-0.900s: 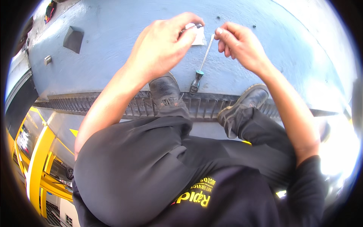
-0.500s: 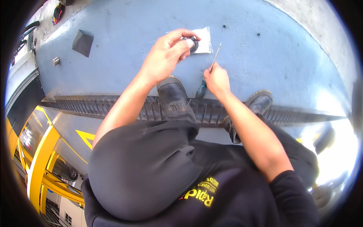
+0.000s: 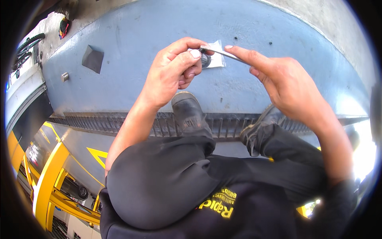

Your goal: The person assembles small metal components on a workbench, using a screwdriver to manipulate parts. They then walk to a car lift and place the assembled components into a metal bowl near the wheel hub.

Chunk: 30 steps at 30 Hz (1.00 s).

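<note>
Pinched between thumb and fingertips, a small dark round part [image 3: 205,61] is in my left hand [image 3: 175,67]; the fingers hide much of it. My right hand [image 3: 284,81] is closed round a screwdriver [image 3: 230,56], its index finger stretched along the metal shaft and its handle hidden in the palm. The shaft slants left to the dark part, and its tip appears to touch the upper edge beside my left fingertips. Behind the part, a white packet [image 3: 217,59] lies on the blue-grey surface.
On the blue-grey surface [image 3: 151,24] lie a dark pyramid-shaped piece [image 3: 92,59] and a small metal cylinder [image 3: 65,77] at the left. A dark ribbed strip [image 3: 155,124] runs along its near edge by my boots [image 3: 189,111]. Yellow framework [image 3: 47,175] stands lower left.
My right hand has raised the screwdriver from near my boots and brought its tip left to the dark part. My left hand still holds that part. The whole view has shifted slightly.
</note>
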### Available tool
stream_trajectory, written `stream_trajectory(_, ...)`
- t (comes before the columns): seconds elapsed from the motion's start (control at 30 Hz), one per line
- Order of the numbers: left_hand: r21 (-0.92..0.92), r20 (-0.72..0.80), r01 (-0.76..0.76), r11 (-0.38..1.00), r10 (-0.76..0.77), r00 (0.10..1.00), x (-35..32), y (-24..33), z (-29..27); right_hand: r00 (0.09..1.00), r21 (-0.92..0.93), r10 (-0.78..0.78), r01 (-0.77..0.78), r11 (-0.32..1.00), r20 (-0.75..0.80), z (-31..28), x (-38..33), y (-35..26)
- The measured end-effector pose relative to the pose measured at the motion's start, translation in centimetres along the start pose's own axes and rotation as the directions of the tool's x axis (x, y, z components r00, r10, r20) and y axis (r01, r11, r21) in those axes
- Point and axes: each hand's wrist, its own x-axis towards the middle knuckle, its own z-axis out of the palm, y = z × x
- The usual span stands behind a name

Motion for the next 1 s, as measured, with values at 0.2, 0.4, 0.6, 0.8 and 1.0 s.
stream_trajectory(0.2, -0.061, -0.033, 0.005, 0.998, -0.007, 0.999, -0.5, 0.5, 0.5, 0.994, 0.001, 0.092, -0.092, 0.996, 0.067, -0.5, -0.2, -1.1)
stream_trajectory(0.4, 0.062, -0.071, -0.084, 0.995, 0.088, 0.994, -0.8, 0.5, 0.8, 0.996, 0.146, 0.079, -0.084, 0.986, 0.041, -0.5, -0.6, -1.0)
stream_trajectory(0.6, 0.34, -0.118, -0.21, 0.917, 0.263, 0.958, -0.7, -0.2, 1.3, 0.998, 0.214, 0.066, -0.06, 0.975, -0.018, 0.2, -0.8, -0.8)
stream_trajectory(0.8, 0.38, -0.146, -0.212, 0.9, 0.285, 0.947, -0.5, 0.3, 1.4, 0.99, 0.317, 0.144, -0.135, 0.939, -0.003, 0.3, -1.1, -0.7)
stream_trajectory(1.0, 0.31, -0.141, -0.207, 0.928, 0.26, 0.955, -0.6, 0.2, 1.4, 0.993, 0.259, 0.119, -0.115, 0.959, 0.0, 0.1, -0.9, -1.2)
